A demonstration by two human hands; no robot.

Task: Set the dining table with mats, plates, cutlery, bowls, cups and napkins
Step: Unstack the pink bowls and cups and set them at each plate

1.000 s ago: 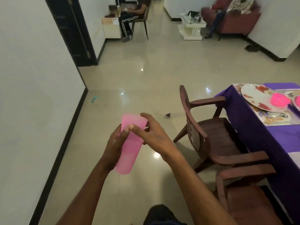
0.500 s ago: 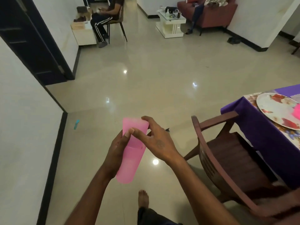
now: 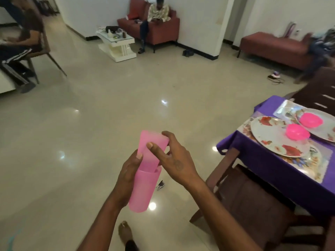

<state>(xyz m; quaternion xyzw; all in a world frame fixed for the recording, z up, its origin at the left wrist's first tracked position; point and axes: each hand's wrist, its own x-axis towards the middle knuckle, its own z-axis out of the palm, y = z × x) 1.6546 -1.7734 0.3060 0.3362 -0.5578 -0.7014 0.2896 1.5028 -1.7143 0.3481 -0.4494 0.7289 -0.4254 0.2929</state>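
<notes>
Separating nested pink cups: the left hand [image 3: 129, 175] grips the outer cup [image 3: 142, 192] while the right hand [image 3: 175, 160] pinches the inner cup [image 3: 152, 147], partly drawn out. On the table [image 3: 268, 160], well apart, mats, floral plates [image 3: 272, 136] and glossy pink bowls [image 3: 297, 134] lie set; cups apparently remain. Translucent, tapered plastic.

2 translucent pink cups are held above the floor: the inner cup [image 3: 151, 148] sits tilted and partly drawn out of the outer cup [image 3: 142, 191]. On the purple-clothed bench [image 3: 268, 160] at right, 2 floral plates [image 3: 272, 134] each carry a pink bowl [image 3: 297, 134], on patterned mats [image 3: 306, 167].
</notes>
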